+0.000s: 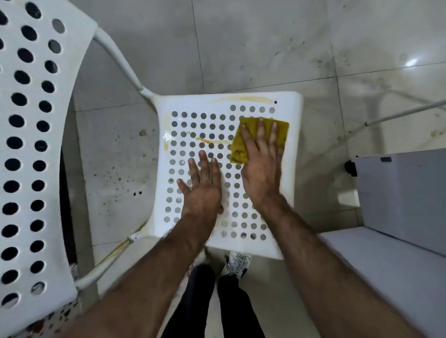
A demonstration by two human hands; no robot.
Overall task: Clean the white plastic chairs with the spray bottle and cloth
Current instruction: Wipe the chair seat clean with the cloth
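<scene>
A yellow cloth [257,138] is pressed flat by the spread right hand [262,168] at the seat's [280,198] far right; the spread left hand [203,188] is rested mid-seat.

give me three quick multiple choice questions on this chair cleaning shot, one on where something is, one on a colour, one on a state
1. Where is the cloth?
A. on the floor
B. on the chair seat, under the right hand
C. draped over the backrest

2. What colour is the cloth?
A. blue
B. white
C. mustard yellow

3. How is the left hand?
A. flat on the seat, fingers straight, holding nothing
B. gripping a spray bottle
C. curled in a fist

Answers:
1 B, the right hand presses the cloth flat onto the far right part of the seat.
2 C, it shows yellow against the white plastic.
3 A, its spread fingers lie on the perforated seat.
</scene>
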